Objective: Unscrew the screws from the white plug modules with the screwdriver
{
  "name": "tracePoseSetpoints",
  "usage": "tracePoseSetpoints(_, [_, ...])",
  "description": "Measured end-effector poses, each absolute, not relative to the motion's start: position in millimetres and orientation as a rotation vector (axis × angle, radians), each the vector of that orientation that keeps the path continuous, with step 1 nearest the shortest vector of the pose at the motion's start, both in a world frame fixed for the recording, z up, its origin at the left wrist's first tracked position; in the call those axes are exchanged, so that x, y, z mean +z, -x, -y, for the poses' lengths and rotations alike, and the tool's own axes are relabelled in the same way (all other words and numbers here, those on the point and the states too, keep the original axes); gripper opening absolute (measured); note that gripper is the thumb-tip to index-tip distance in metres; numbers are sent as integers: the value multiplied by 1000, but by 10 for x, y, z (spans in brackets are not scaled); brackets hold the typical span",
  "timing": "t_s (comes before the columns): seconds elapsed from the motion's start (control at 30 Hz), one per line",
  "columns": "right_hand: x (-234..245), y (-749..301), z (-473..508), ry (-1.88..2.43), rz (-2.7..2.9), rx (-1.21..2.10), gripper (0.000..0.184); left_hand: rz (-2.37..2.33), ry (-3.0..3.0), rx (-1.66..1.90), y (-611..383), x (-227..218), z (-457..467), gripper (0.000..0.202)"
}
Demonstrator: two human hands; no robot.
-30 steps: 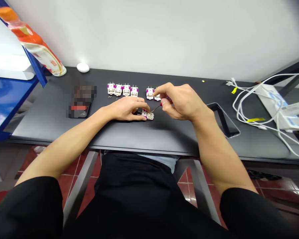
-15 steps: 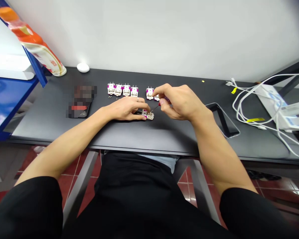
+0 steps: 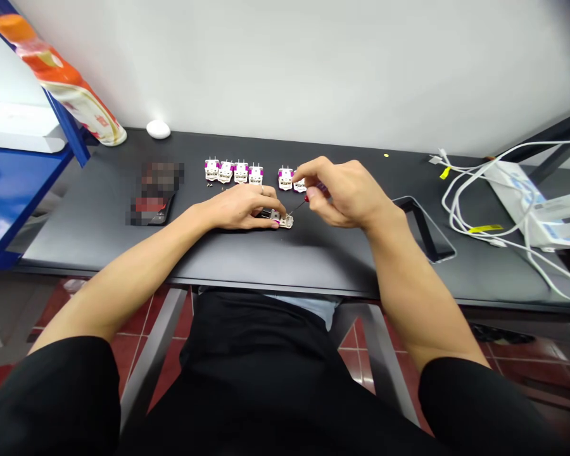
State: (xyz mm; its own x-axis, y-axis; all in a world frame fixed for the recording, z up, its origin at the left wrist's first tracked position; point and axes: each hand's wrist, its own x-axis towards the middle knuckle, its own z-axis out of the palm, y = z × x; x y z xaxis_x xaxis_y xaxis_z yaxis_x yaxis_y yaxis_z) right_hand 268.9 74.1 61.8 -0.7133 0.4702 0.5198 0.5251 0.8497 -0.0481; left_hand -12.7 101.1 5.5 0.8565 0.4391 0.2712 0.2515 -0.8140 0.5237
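Above plug [image 3: 283,220], right hand [image 3: 346,194] holds red screwdriver [image 3: 306,199].

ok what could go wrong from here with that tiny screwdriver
The thin red-handled screwdriver in the right hand points at the white-and-magenta plastic module held in the left hand, so a slip might jab the left fingers. The tiny metal screws on the matte black tabletop are hard to see and could get lost. The right hand also sits close to a standing white module and might knock it.
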Motion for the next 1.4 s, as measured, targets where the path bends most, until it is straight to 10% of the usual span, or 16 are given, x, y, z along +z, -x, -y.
tracePoseSetpoints(1.4, [567, -2631, -723, 813, 2537, -92, 31, -514, -2871, 380, 157, 102, -977, 34])
